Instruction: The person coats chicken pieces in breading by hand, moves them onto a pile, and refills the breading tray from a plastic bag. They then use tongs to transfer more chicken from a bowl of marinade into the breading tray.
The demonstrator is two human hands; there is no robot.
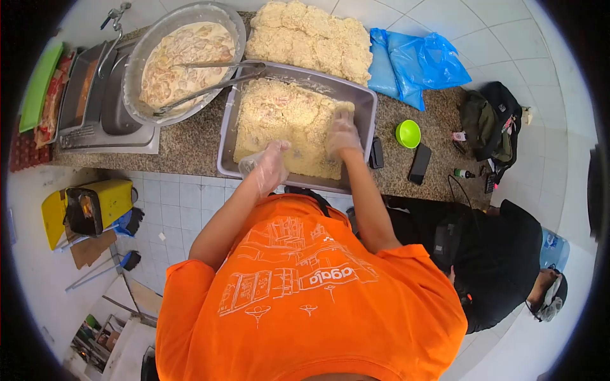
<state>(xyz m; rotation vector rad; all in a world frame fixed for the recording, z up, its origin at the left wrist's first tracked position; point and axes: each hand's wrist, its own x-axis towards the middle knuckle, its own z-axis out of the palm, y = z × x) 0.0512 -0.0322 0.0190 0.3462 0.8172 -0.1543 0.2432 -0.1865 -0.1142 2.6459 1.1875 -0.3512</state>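
A grey plastic tub on the counter holds a thick layer of pale breading crumbs, with pinkish lumps partly showing through. My left hand, in a clear plastic glove, rests on the crumbs near the tub's front edge, fingers extended. At the tub's right side my right hand, also gloved, presses stretched fingers into the crumbs; its fingertips are coated. Neither hand visibly grips anything. Long metal tongs lie across from the tub's rim onto a big round basin of wet, battered pieces.
Breaded pieces are piled behind the tub, beside blue plastic bags. Rightward are a green bowl, a phone and a backpack. A sink is left. Another person in black is close on my right.
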